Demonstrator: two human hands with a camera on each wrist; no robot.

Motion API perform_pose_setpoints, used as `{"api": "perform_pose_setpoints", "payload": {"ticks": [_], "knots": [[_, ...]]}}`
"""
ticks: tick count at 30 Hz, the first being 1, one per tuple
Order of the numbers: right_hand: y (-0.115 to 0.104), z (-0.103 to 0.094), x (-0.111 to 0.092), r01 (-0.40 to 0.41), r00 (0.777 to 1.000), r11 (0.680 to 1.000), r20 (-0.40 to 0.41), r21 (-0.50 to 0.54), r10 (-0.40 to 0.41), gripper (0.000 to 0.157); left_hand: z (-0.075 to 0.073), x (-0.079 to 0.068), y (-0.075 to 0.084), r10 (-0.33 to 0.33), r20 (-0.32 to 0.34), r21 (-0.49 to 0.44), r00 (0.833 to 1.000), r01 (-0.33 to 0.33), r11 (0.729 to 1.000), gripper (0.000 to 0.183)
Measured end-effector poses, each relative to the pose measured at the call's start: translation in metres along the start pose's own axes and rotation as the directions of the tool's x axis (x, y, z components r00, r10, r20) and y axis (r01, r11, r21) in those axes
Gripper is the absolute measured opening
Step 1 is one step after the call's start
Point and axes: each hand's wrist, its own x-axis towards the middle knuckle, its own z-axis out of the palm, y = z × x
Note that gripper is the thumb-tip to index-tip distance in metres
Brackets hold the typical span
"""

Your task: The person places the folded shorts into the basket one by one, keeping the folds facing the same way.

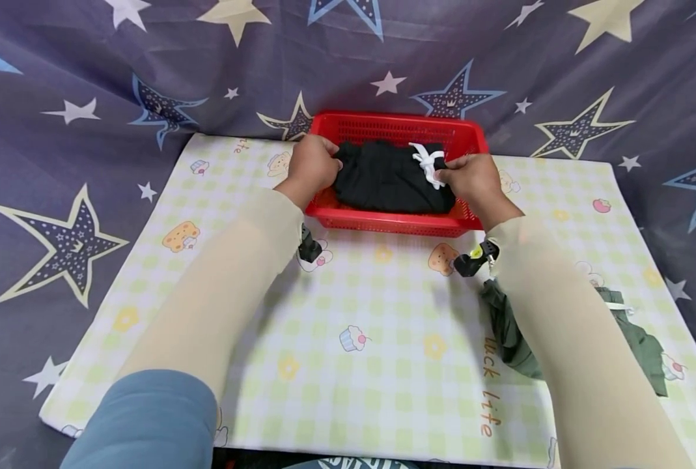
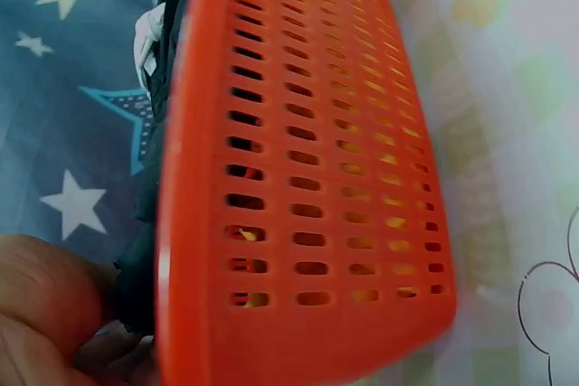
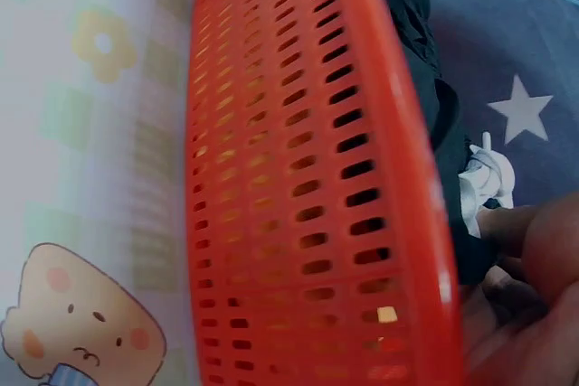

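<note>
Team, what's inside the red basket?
In the red basket: black garment with white drawstring, left hand and right hand gripping its ends. Anything beneath is hidden; whether it touches bottom, unclear.

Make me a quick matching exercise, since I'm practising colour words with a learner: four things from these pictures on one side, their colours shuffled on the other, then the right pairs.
Things
1. Basket
2. Held clothing, gripped by the left hand and the right hand
3. String by the right hand
4. Other clothing, on the table, partly hidden by the right sleeve

Colours
A. White
B. Green
C. Red
D. Black

Right pairs
1-C, 2-D, 3-A, 4-B
</note>
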Motion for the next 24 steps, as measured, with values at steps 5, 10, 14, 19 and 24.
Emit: {"api": "perform_pose_setpoints", "payload": {"ticks": [5, 10, 14, 19, 24], "knots": [[0.003, 0.006, 0.002, -0.002, 1.000, 0.997, 0.022, -0.077, 0.004, 0.038, 0.006, 0.000, 0.002, 0.036, -0.020, 0.080, 0.999, -0.035, 0.996, 0.035], [0.003, 0.008, 0.001, -0.036, 0.998, 0.987, 0.050, -0.155, 0.044, 0.035, 0.009, -0.004, 0.004, 0.041, -0.007, 0.156, 0.999, -0.039, 0.987, 0.026], [0.005, 0.009, 0.001, -0.039, 0.997, 0.982, 0.055, -0.186, 0.049, 0.031, 0.010, -0.006, 0.005, 0.056, -0.001, 0.203, 0.998, -0.054, 0.978, 0.012], [0.006, 0.008, -0.002, -0.016, 0.999, 0.984, 0.048, -0.180, 0.025, 0.030, 0.011, -0.009, 0.004, 0.065, -0.001, 0.205, 0.998, -0.063, 0.977, 0.016], [0.003, 0.002, -0.007, -0.012, 1.000, 0.991, 0.020, -0.133, 0.015, 0.040, 0.013, -0.016, 0.009, 0.118, -0.033, 0.227, 0.992, -0.108, 0.968, 0.018]]}}
